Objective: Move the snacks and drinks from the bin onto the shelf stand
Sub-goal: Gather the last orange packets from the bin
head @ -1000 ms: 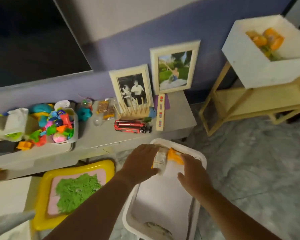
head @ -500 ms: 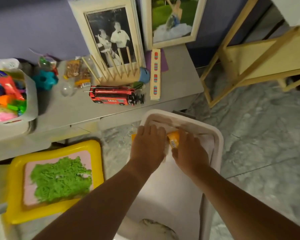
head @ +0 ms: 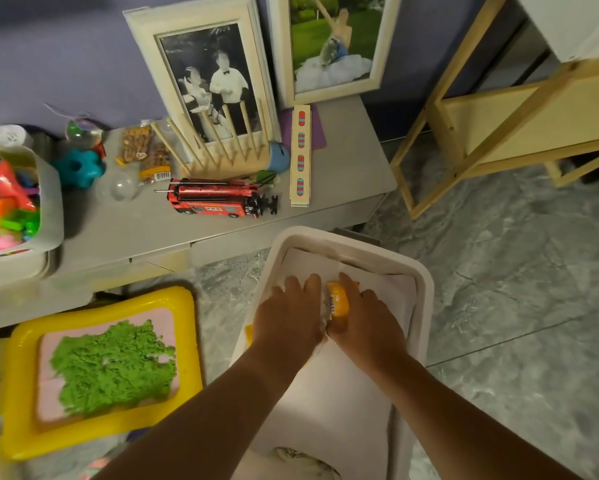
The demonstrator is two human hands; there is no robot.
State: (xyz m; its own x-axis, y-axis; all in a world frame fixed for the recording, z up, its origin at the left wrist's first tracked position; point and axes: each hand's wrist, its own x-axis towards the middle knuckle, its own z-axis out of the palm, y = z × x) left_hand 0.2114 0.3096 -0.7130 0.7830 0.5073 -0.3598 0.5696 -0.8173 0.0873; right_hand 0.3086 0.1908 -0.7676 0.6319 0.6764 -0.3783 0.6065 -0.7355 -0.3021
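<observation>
Down at the far left I see a grey tub of toys (head: 50, 202) on the grey low table (head: 124, 233), packed with bright plastic pieces. Below it, on the floor, sits a yellow tray (head: 17, 393) holding a spread of green sand (head: 114, 367). Further along the table stand a teal flower-shaped toy (head: 78, 168), a clear ball (head: 118, 187), a snack packet (head: 145, 152), a wooden peg rack (head: 221, 152) and a red toy bus (head: 215, 199), with a black-and-white framed photo (head: 208, 81) leaning on the wall behind them. Beside the bus lies a long wooden strip with red and blue ovals (head: 300, 157), and a colour framed photo (head: 332, 43) stands behind that.

Now the middle: my left hand (head: 289, 315) reaches into the white bin (head: 424, 289), palm down, fingers laid forward over a pale, crinkly packet; I cannot tell whether they curl round it. Just beside it, my right hand (head: 367, 322) also lies palm down in the bin, fingers pressed against the yellow snack packet (head: 337, 306), which sits between the two hands with its barcode edge up. Whether the right fingers wrap under it I cannot tell. The packet is inside the bin, toward its far end, on the white lining.

At the right, the wooden shelf stand (head: 519, 109) stands on the grey marbled floor (head: 519, 271), well apart from the bin.
</observation>
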